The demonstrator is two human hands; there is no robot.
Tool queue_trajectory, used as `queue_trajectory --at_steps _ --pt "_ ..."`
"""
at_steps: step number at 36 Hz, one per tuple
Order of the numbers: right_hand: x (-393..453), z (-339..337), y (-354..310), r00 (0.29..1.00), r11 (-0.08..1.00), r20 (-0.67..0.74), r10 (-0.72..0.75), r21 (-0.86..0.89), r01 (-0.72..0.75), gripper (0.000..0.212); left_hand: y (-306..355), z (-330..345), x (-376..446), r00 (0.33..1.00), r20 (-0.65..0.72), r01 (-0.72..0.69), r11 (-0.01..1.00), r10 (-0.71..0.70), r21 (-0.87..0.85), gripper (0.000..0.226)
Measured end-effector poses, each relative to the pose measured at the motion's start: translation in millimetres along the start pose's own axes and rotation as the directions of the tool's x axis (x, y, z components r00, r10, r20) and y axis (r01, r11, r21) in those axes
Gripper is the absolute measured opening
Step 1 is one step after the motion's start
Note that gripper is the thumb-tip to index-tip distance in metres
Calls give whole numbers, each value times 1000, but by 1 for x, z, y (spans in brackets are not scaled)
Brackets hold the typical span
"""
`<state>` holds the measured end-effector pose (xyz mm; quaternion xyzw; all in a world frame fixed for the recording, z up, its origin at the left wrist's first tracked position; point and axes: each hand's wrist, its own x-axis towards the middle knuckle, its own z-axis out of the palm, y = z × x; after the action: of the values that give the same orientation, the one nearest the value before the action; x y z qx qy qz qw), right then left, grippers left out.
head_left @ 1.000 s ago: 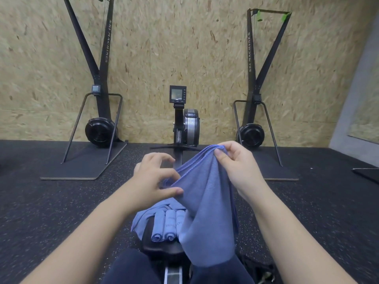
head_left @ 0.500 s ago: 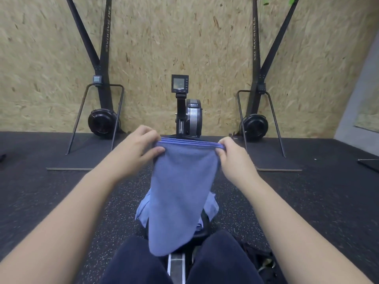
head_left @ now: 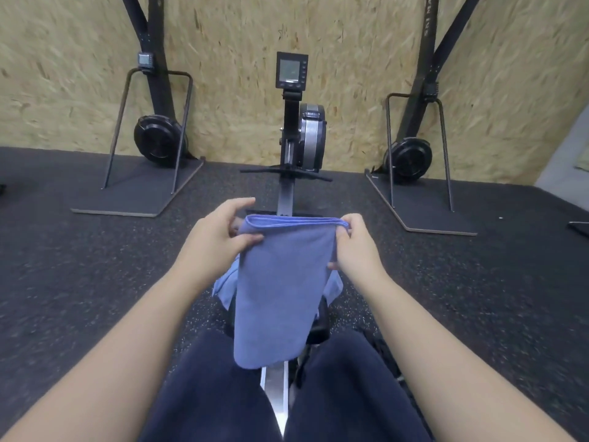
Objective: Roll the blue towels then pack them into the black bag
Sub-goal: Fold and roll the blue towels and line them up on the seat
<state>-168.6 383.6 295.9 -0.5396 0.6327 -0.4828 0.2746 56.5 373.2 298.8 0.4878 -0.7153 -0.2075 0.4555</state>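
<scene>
A folded blue towel (head_left: 280, 288) hangs in front of me, its top edge stretched level between both hands. My left hand (head_left: 216, 237) pinches the top left corner with thumb and fingers. My right hand (head_left: 353, 247) pinches the top right corner. The towel's lower end hangs down to my knees. Behind it, more blue towels (head_left: 224, 287) lie on the black rower seat (head_left: 318, 327), mostly hidden. A black bag (head_left: 385, 355) shows only as a dark sliver beside my right leg.
I sit astride the rowing machine rail (head_left: 274, 390), with its monitor (head_left: 291, 71) and flywheel straight ahead. Two ski machines on floor plates (head_left: 137, 193) (head_left: 424, 212) stand left and right against the chipboard wall. Black rubber floor lies all around.
The towel went from a loose bunch held by its top to a flat fold stretched between both hands. My left hand moved from the towel's side up to its top left corner.
</scene>
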Motion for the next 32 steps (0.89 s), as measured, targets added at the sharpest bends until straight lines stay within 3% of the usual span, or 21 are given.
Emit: queue_trajectory --at_steps 3,7,17,20,23,25,28,32 --pt "4 10 10 1000 997 -3 28 67 -28 12 -11 11 0 997 1 78 994 -78 -82 25" --pt "8 20 27 1000 997 -8 -3 73 3 11 -21 25 0 983 16 182 951 -183 -249 18" --pt "11 37 69 997 996 59 55 -74 -51 22 -69 62 -8 965 107 263 892 -240 -367 24" --pt "15 45 84 995 983 60 74 -170 -63 9 -79 71 -11 959 111 284 877 -261 -387 23" --pt "18 51 98 996 974 48 81 -218 -69 16 -93 77 -15 953 105 302 859 -284 -414 15" --pt "20 56 106 994 973 63 85 -219 -70 18 -107 80 -15 950 80 311 888 -302 -340 6" --pt "18 60 113 992 974 99 73 -222 -49 10 -121 85 -17 948 54 317 936 -313 -152 12" --pt "21 68 124 989 974 124 86 -219 -57 7 -134 91 -18 947 64 320 944 -316 -80 9"
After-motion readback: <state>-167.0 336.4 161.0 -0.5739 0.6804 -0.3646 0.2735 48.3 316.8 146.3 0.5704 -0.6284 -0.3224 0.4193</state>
